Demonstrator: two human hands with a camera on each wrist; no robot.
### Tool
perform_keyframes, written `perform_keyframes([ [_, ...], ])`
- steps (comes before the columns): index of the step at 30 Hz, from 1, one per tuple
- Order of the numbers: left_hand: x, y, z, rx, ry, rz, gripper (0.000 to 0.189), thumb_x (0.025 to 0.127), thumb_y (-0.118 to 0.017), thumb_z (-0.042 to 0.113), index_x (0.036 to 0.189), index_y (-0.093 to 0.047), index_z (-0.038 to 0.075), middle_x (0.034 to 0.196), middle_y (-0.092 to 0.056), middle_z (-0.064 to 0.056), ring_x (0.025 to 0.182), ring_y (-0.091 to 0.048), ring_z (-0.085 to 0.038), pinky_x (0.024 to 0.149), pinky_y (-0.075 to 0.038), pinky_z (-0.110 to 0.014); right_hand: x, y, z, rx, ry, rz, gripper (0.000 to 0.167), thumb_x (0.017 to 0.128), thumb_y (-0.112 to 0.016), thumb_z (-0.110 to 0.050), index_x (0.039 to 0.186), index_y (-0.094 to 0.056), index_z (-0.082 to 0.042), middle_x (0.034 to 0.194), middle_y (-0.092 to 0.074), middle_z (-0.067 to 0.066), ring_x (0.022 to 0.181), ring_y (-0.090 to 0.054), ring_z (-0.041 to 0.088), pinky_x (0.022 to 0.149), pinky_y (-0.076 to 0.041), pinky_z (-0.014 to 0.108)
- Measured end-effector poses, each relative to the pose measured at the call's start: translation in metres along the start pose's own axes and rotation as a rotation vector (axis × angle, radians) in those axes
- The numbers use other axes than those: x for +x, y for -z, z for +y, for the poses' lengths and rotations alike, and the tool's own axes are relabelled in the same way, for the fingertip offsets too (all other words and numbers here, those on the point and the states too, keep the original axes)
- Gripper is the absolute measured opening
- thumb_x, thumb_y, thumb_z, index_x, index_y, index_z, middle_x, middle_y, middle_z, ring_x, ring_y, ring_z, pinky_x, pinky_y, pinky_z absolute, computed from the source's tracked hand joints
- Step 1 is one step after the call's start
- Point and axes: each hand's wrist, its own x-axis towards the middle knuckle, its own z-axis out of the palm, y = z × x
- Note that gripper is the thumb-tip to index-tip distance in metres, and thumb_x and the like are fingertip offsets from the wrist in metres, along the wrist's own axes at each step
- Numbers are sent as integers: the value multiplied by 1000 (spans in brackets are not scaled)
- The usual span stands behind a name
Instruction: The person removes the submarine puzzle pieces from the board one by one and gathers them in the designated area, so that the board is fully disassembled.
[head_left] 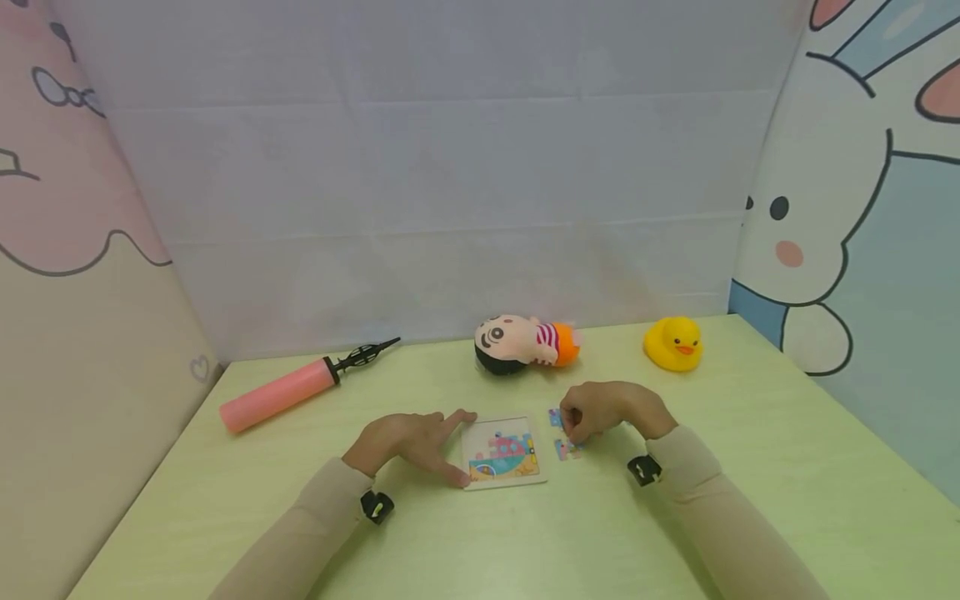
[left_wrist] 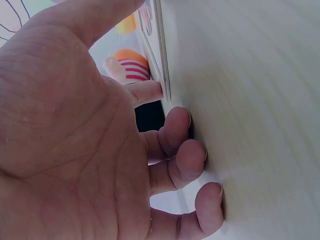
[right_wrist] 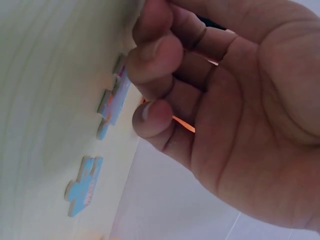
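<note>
A square jigsaw board (head_left: 531, 477), partly filled with a coloured picture, lies in the middle of the table. My left hand (head_left: 422, 440) spans its left side, thumb at the near corner and index finger at the far one. In the left wrist view the other fingers (left_wrist: 191, 159) rest on the table beside the board's edge. To the right of the board, my right hand (head_left: 603, 408) is bent down over loose jigsaw pieces (head_left: 567, 450), its thumb and index finger close together. Whether they pinch a piece I cannot tell. Another blue piece (right_wrist: 85, 186) lies flat past the fingers.
At the back lies a doll (head_left: 525, 343) with a striped top and orange bottoms. A yellow rubber duck (head_left: 673, 343) sits at the back right. On the left is a pink hand pump (head_left: 281, 395) with a black nozzle. A wall (head_left: 465, 183) closes off the table's far edge.
</note>
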Motion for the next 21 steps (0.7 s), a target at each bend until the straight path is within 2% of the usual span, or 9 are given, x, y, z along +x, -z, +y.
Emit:
perform_keyframes([
  [7, 0, 1, 0, 1, 1, 1, 95, 81, -73, 63, 155, -23, 29, 138, -49, -12, 125, -53, -29, 100, -41, -52, 0, 2, 1, 59, -8, 19, 13, 85, -76, -10, 82, -64, -15, 78, -57, -5, 69, -49, 11, 65, -41, 27],
  [13, 1, 0, -1, 2, -2, 1, 95, 82, -72, 63, 155, -23, 29, 141, -48, -13, 127, -51, -30, 101, -40, -53, 3, 2, -1, 62, 59, 52, 14, 84, -74, -7, 90, -64, -15, 76, -55, -4, 69, -49, 11, 66, -39, 28],
  [17, 1, -1, -1, -4, -5, 0, 95, 82, -73, 63, 156, -22, 29, 140, -48, -13, 127, -51, -30, 101, -40, -53, 5, -1, -4, 75, 93, 57, 12, 87, -71, -6, 93, -64, -14, 72, -60, -3, 66, -53, 10, 67, -41, 28],
  [21, 1, -1, -1, -6, -6, 0, 95, 82, -73, 63, 156, -22, 30, 140, -48, -14, 127, -51, -29, 101, -40, -53, 7, -5, -9, 123, 106, 49, 10, 91, -69, -6, 95, -63, -12, 69, -65, 1, 64, -61, 15, 69, -44, 29],
])
